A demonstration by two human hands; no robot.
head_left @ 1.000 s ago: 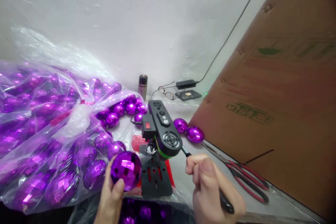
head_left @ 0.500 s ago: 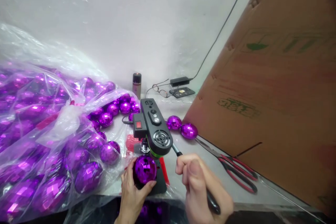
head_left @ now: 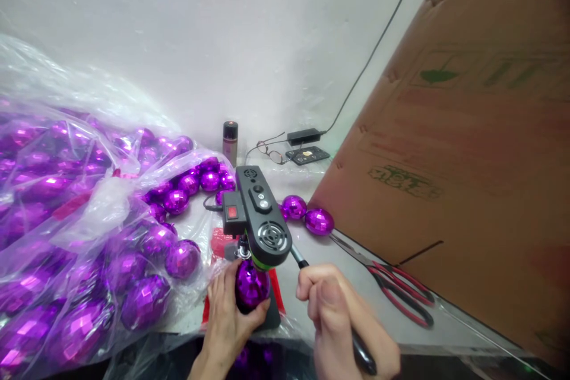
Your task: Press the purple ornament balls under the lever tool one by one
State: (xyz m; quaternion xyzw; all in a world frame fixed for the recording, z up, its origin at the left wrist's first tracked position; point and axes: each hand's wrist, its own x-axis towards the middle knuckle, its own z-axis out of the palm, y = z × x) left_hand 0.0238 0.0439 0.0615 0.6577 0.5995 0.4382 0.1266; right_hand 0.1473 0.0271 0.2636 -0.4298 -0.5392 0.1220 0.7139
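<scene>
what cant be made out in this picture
In the head view:
Held ball: part hidden by the left hand.
Lever: middle hidden by the right hand.
Bag: cut off by the left edge.
Box: cut off by the top and right edges.
Bottle: markings too small to read.

A shiny, faceted purple ball [head_left: 252,288] is held under the front end of a black machine [head_left: 262,211], whose lever [head_left: 364,354] is gripped, slanting out rightward.

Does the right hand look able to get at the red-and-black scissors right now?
Probably, but only after the right hand releases the black lever handle; the scissors lie to its right, with nothing visible between.
</scene>
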